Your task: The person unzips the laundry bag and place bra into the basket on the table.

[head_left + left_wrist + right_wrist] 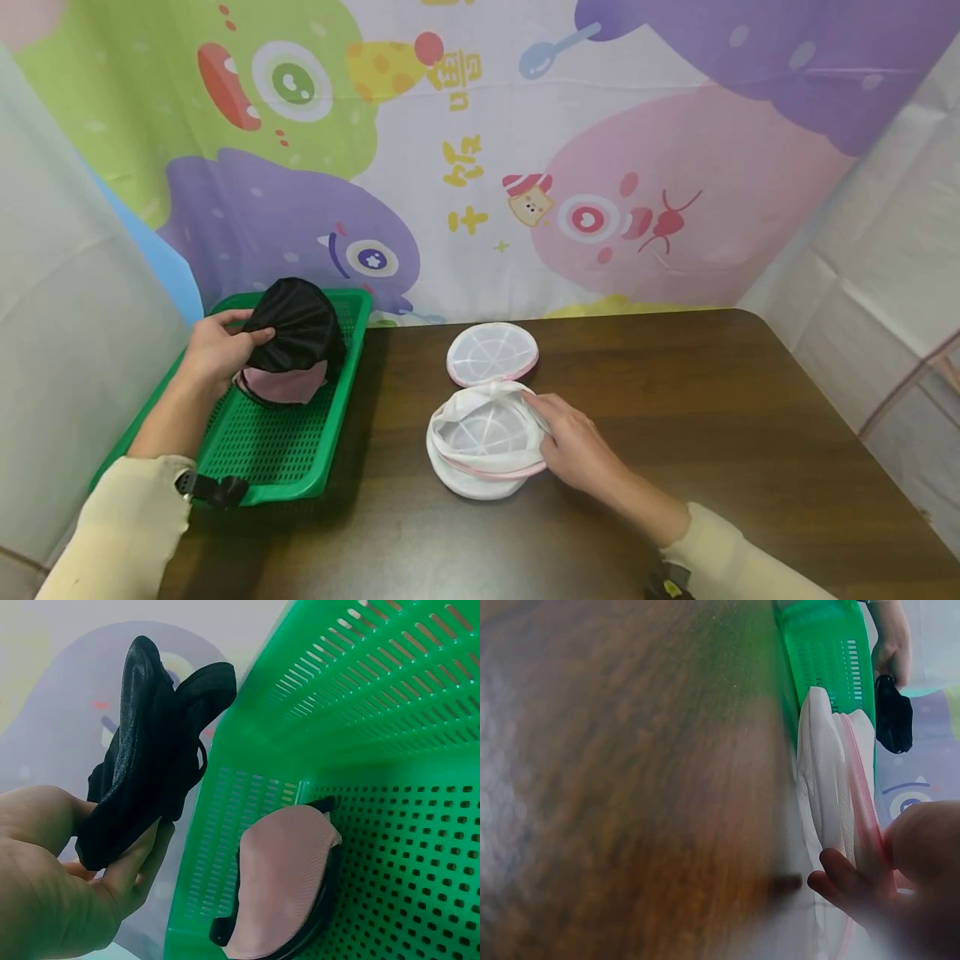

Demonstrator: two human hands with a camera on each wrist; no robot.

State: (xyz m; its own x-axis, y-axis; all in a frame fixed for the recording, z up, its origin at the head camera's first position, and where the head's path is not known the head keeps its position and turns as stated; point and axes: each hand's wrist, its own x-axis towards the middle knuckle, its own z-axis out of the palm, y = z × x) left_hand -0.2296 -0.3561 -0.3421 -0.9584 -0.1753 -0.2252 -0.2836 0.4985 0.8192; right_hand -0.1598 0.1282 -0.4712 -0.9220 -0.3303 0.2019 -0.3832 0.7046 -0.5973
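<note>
My left hand pinches what looks like a folded black bra by its edge, above the far part of the green basket. Beneath it in the basket lies a pink cup-shaped garment with black edging, seemingly another bra. My right hand grips the right rim of a round white mesh laundry bag with a pink zip. The bag's mouth gapes upward, showing mesh with white ribs inside. Just behind it, a round white mesh piece with pink edging lies on the table, touching or joined to the bag.
The basket stands at the left of the brown wooden table. A printed cloth with cartoon monsters hangs behind the table's back edge. White sheeting closes off both sides.
</note>
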